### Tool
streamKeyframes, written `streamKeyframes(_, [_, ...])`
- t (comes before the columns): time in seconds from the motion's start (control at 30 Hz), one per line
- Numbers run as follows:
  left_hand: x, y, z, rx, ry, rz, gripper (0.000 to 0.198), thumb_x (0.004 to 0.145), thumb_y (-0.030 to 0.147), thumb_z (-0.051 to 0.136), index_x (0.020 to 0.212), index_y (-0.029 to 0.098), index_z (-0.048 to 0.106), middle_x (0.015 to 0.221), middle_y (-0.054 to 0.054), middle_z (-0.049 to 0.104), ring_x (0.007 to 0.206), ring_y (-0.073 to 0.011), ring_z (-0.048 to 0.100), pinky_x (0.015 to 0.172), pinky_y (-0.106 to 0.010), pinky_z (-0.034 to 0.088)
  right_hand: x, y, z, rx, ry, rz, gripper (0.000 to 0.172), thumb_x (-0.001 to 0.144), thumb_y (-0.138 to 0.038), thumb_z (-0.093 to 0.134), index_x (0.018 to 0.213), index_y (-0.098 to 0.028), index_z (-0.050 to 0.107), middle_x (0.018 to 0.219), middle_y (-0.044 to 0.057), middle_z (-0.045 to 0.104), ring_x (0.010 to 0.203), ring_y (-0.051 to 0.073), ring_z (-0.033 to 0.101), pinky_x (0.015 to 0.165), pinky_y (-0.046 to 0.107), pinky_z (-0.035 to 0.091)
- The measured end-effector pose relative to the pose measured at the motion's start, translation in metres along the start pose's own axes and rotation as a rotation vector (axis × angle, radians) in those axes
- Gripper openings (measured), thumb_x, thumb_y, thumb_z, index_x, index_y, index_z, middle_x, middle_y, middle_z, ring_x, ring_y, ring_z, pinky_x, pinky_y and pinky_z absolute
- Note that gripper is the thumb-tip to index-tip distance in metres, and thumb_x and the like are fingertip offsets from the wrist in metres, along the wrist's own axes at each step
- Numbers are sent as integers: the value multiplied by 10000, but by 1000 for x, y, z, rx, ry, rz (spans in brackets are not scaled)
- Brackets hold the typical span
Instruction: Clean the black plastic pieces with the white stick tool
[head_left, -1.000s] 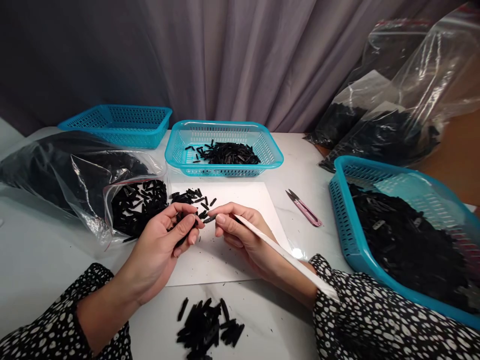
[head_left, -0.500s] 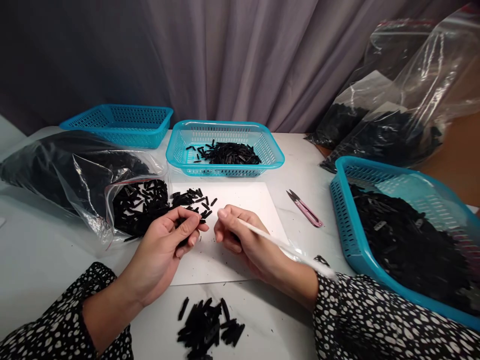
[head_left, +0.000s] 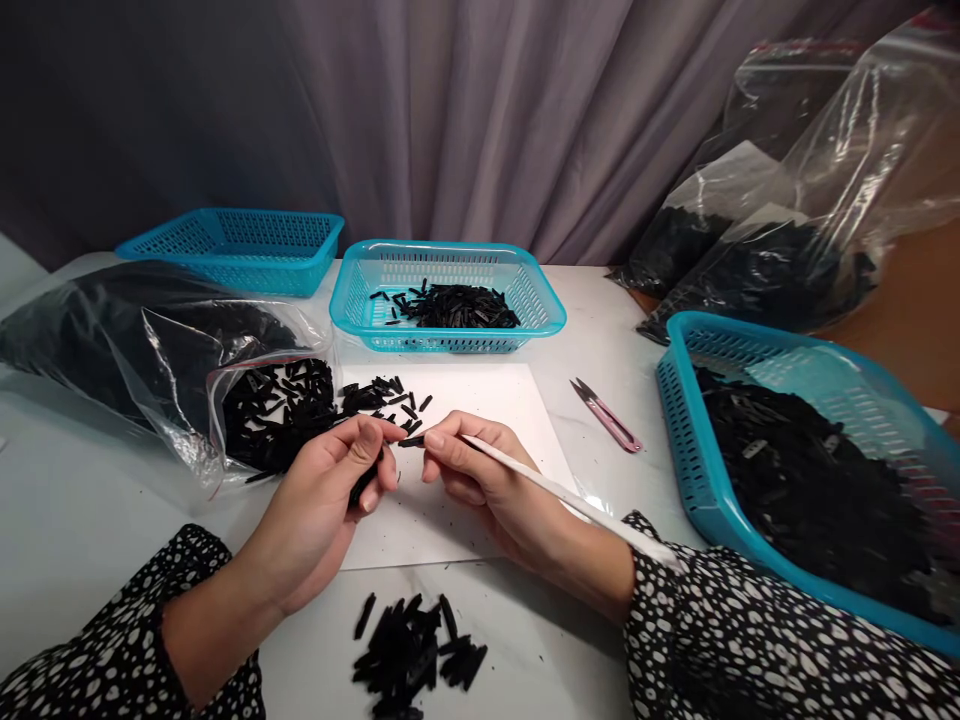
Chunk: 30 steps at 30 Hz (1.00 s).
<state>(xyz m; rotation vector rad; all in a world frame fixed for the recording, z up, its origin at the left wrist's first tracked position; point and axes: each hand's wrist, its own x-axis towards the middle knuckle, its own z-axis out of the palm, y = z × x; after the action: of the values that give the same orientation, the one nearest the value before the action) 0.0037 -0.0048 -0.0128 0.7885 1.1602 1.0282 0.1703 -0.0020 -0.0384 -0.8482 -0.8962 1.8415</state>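
Strips (head_left: pixel 365 484) partly worked, I'd judge

Middle basket (head_left: pixel 450 335) holds a heap (head_left: pixel 469 308), likely done; a near pile (head_left: pixel 405 645) on the counter (head_left: pixel 311 650) and scatter (head_left: pixel 367 395) on white paper (head_left: pixel 442 535) look left over. Left hand (head_left: pixel 326 495) curls, clasping several strips. Right hand (head_left: pixel 499 492) pinches a white stick (head_left: pixel 570 498), slanting back along the forearm (head_left: pixel 589 560); a dark strip (head_left: pixel 412 441) sits between both hands' fingertips, contact at left unclear.

Creased, glossy clear plastic forms the bag (head_left: pixel 161 330) at nine o'clock; the basket (head_left: pixel 448 337) at twelve is smooth, shiny plastic before a folded cloth curtain (head_left: pixel 480 130). The black pieces (head_left: pixel 397 650) near six look matt and rough, the snips (head_left: pixel 597 405) past three metal-bladed.
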Motion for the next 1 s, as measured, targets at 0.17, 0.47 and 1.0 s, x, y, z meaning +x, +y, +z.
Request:
streamKeyframes(0.17, [0, 2, -2, -42, 32, -52, 346, 785, 482, 803, 939, 174, 771, 631, 19, 593, 530, -68, 415, 504, -170, 335, 1, -1, -2, 32, 21, 22, 270, 847, -383, 739, 733, -167, 623, 703, -20, 620, 467, 54, 231, 433, 256, 101])
streamKeyframes(0.47, [3, 0, -1, -59, 50, -30, 282, 710, 371, 879, 858, 184, 730, 700, 0, 666, 556, -73, 456, 480, -170, 309, 4, 0, -3, 46, 12, -29, 183, 818, -311, 769, 919, -167, 718, 663, -36, 609, 460, 47, 230, 441, 249, 133])
streamKeyframes(1.0, [1, 2, 1, 23, 122, 38, 373, 515, 371, 966, 694, 174, 704, 584, 53, 568, 555, -62, 425, 515, -161, 348, 5, 3, -7, 79, -17, -31, 178, 832, -283, 776, 962, -167, 739, 665, -32, 627, 455, 29, 251, 438, 236, 124])
